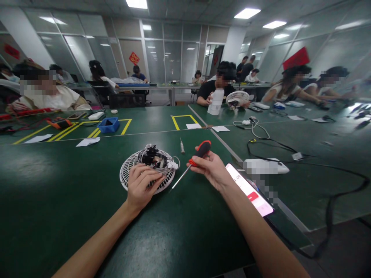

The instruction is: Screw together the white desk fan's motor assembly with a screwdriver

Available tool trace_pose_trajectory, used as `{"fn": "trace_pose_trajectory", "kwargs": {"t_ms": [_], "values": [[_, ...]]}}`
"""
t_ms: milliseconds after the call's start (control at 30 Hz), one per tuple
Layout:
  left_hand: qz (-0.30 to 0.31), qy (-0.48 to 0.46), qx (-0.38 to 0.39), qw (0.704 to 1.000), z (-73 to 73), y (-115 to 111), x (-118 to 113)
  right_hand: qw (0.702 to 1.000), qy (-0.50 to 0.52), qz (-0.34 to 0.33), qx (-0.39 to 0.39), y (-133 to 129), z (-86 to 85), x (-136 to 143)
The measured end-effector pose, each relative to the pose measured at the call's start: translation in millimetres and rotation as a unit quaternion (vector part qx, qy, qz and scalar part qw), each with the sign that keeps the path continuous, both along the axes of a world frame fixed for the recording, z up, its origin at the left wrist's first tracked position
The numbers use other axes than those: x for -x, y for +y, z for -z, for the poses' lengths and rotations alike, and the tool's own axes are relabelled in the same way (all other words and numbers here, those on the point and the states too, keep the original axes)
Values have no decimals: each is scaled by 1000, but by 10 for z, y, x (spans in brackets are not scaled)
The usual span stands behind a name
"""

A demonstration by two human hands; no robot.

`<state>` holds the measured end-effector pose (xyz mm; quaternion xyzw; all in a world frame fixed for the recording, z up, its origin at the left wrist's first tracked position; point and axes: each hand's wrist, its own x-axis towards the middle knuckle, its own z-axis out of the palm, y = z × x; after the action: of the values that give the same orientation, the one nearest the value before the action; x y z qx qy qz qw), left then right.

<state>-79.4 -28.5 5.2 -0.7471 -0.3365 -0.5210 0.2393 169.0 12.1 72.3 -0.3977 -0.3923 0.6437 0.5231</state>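
Note:
A white round fan grille (127,178) lies on the green table, with an exposed black motor assembly (149,155) and loose white wires on top. My left hand (143,183) is closed on the near side of this fan, fingers curled over its edge and against the inner parts; what the fingertips touch is partly hidden. In my right hand (210,166) is a screwdriver (203,148) with a red and black handle. Its shaft points down and left, the tip just right of the grille and apart from it. A small slim screwdriver (182,146) lies behind.
A lit phone (251,191) lies right of my right forearm, near a white power bank-like block (266,166) and black cables (290,148). A blue bin (108,124) stands back left. Across the table a person (216,90) handles another fan grille (237,98).

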Motion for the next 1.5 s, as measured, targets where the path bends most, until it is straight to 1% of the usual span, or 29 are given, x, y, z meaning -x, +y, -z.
{"fn": "trace_pose_trajectory", "kwargs": {"t_ms": [100,233,333,533,800,967,1267,1400,1500], "values": [[-1,-3,7,1000,-3,-9,-14,997,43,57,6,9,38,59],[-6,-12,18,1000,-6,-6,-14,993,72,91,31,20,75,75],[-3,-16,19,1000,-5,-4,-13,990,80,108,30,2,70,71],[11,-22,34,999,8,-18,-26,993,68,97,28,-60,79,116],[17,-36,43,998,-3,-18,-53,989,90,115,33,-60,150,186],[32,-43,41,998,-19,-27,-85,988,95,108,57,-46,195,191],[44,-45,50,997,18,-40,-93,982,126,99,101,-15,308,218],[56,-46,48,996,16,-37,-96,985,119,92,81,-22,319,196],[61,-46,47,996,18,-31,-87,989,114,83,43,-51,268,167]]}}
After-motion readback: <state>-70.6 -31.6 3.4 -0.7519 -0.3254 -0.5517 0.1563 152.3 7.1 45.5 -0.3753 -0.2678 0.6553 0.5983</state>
